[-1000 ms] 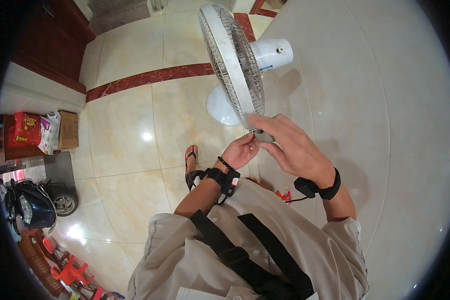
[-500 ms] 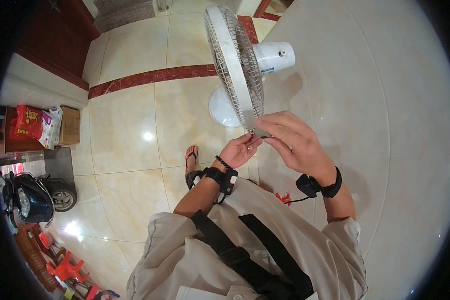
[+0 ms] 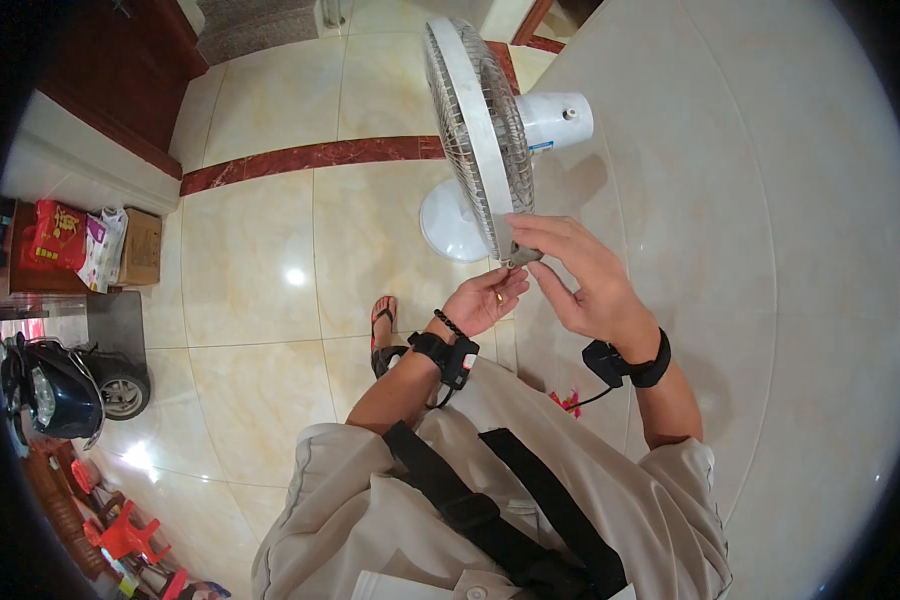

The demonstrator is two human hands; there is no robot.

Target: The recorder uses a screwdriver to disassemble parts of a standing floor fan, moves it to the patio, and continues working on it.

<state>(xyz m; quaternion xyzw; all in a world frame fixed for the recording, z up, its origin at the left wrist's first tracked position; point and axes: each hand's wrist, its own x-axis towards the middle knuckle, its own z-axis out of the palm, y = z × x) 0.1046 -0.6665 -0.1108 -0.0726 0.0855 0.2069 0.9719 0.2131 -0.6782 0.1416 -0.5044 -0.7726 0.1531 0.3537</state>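
A white electric fan with a wire grille [image 3: 513, 130] and a white rim band [image 3: 478, 125] stands before me, side-on. My left hand [image 3: 482, 302] is palm up under the lower end of the rim, fingertips pinched at its small metal clasp. From the right comes my right hand [image 3: 592, 285], its fingers along the grille edge and its thumb just below. Between that thumb and fingers sits a small grey piece [image 3: 526, 257], held against the clasp; its exact kind is unclear. The fingers partly hide the clasp.
The fan's motor housing [image 3: 558, 119] points right, and its round white base [image 3: 453, 222] rests on the tiled floor. A dark scooter [image 3: 65, 395], a cardboard box [image 3: 140, 247] and a red bag [image 3: 60, 235] are at the left. Red plastic stools [image 3: 130, 533] stand lower left.
The fan appears slightly further right and lower. My right fingers have spread a little along the rim, and the grey piece has tilted. My left hand stays at the clasp.
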